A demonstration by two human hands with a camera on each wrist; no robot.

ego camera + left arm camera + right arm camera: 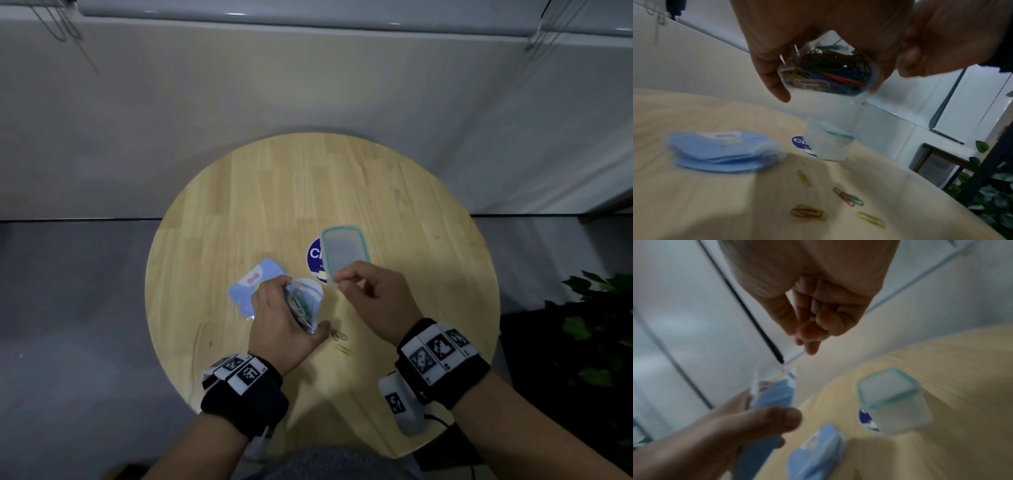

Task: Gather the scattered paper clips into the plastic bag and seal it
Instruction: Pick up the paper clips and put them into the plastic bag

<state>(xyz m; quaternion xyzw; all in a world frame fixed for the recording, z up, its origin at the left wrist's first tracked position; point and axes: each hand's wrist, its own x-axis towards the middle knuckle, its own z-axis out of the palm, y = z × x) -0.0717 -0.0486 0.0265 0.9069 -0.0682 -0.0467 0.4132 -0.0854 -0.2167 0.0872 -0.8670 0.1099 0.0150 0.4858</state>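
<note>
Item: plastic bag (303, 305), clear, already holding a tangle of coloured paper clips (826, 73). My left hand (284, 329) is gripping it just left of frame centre in the head view, lifted off the round table (239, 192), its mouth turning up and right.

Item: my right hand (373, 298), hovering just right of the bag's mouth, thumb and forefinger pinching together (whether a clip is between them I cannot tell; too blurred).

Item: loose clips (846, 196), several, lying on the wood below and slightly right of the bag, between my two wrists. Their long axes are pointing every which way. My right hand is the free one, so I judge it is fetching them.

Item: lidded box (344, 251), blue packet (255, 287), both standing by.
</note>
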